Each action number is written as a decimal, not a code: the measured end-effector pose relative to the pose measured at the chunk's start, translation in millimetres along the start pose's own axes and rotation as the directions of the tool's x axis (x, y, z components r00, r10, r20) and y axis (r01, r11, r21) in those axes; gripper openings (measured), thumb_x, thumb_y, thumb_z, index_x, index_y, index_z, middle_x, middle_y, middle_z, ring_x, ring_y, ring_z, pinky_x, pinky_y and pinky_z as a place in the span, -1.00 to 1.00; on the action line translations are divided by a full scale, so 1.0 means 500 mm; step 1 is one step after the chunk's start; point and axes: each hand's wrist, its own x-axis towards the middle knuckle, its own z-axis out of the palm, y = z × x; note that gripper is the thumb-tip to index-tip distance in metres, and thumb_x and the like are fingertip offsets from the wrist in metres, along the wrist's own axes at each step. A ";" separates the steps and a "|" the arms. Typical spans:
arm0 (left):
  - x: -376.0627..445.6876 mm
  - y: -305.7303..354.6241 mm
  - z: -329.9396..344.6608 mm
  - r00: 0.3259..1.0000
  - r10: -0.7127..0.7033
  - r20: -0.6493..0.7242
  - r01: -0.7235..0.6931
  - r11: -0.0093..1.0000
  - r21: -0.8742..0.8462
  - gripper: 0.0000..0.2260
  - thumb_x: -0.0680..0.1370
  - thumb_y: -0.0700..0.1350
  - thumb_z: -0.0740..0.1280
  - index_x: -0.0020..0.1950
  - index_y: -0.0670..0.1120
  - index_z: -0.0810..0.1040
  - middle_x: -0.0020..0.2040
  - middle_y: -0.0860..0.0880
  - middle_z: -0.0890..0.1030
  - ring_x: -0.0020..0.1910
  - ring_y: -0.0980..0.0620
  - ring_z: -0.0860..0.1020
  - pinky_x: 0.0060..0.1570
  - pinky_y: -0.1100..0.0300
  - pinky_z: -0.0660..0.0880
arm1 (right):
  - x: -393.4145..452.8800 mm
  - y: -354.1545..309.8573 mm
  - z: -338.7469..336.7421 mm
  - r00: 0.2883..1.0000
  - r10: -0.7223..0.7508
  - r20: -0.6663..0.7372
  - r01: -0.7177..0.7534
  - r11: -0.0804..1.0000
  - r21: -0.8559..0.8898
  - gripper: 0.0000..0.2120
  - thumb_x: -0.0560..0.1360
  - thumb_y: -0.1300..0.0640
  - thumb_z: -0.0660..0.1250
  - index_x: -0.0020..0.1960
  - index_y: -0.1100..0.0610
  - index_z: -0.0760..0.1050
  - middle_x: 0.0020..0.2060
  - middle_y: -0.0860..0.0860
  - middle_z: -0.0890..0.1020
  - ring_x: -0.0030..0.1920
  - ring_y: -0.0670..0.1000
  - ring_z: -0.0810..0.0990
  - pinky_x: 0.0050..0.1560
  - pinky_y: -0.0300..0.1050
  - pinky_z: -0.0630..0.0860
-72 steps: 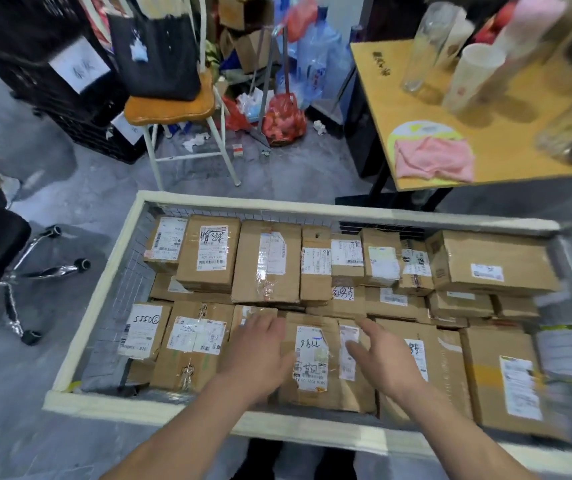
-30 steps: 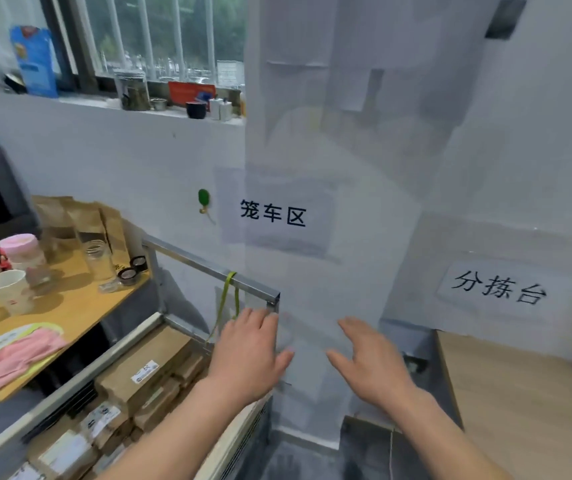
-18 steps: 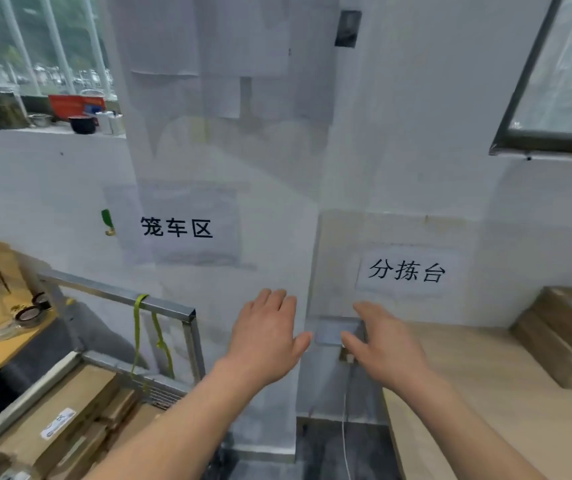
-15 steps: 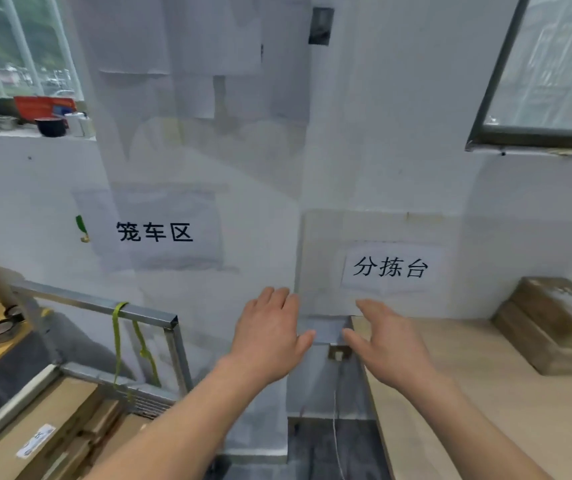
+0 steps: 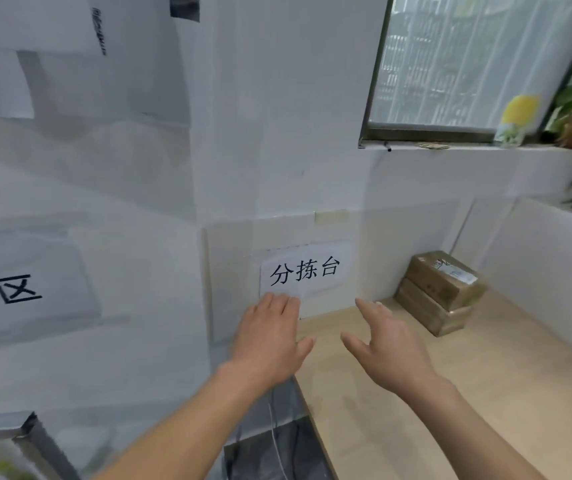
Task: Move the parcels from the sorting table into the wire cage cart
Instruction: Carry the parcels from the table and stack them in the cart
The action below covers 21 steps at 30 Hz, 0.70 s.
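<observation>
Parcels (image 5: 445,278), two stacked on the tabletop (image 5: 485,382), well beyond the right hand (image 5: 386,351) against the far wall. Both hands spread and empty, left hand (image 5: 270,344) alongside. Probably best reached with a hand at each end, upper box lifted level.

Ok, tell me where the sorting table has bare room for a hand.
The sorting table is bare wood from its near edge up to the wall sign and right to the partition. Only the far corner is taken, by two stacked parcels. Both the left hand and right hand hover open, holding nothing.
</observation>
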 end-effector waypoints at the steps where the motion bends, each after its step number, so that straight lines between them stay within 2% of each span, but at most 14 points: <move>1: 0.021 0.001 0.005 1.000 0.029 0.004 -0.029 1.000 -0.007 -0.45 0.60 0.24 0.16 0.48 -0.04 0.28 0.43 0.03 0.35 0.41 -0.03 0.27 0.36 0.05 0.27 | 0.007 0.009 -0.001 0.999 0.030 -0.011 -0.031 0.999 -0.011 -0.34 0.61 -0.20 0.23 0.62 0.01 0.15 0.59 -0.08 0.26 0.61 -0.05 0.11 0.45 -0.10 0.25; 8: 0.137 0.015 0.052 0.975 0.218 0.041 -0.216 0.975 -0.052 -0.48 0.60 0.25 0.16 0.43 -0.05 0.32 0.38 0.02 0.40 0.36 -0.04 0.31 0.29 0.03 0.31 | 0.020 0.052 -0.005 0.977 0.204 -0.063 -0.210 0.973 -0.100 -0.34 0.62 -0.21 0.23 0.61 0.03 0.16 0.58 -0.09 0.27 0.62 -0.02 0.11 0.46 -0.11 0.22; 14: 0.186 0.070 0.098 0.933 0.354 0.071 -0.346 0.932 -0.105 -0.47 0.59 0.26 0.15 0.44 -0.04 0.32 0.38 0.02 0.41 0.36 -0.04 0.31 0.30 0.02 0.32 | -0.016 0.099 -0.008 0.937 0.335 -0.095 -0.345 0.932 -0.114 -0.35 0.60 -0.19 0.25 0.59 0.06 0.23 0.55 -0.06 0.34 0.56 -0.04 0.25 0.45 -0.10 0.27; 21: 0.234 0.159 0.132 0.899 0.430 0.083 -0.415 0.898 -0.147 -0.47 0.59 0.26 0.17 0.44 -0.04 0.32 0.40 0.02 0.39 0.39 -0.04 0.30 0.33 0.04 0.30 | -0.034 0.180 -0.034 0.893 0.439 -0.095 -0.449 0.879 -0.163 -0.41 0.59 -0.22 0.23 0.51 0.06 0.31 0.41 -0.04 0.48 0.42 0.01 0.39 0.34 -0.03 0.38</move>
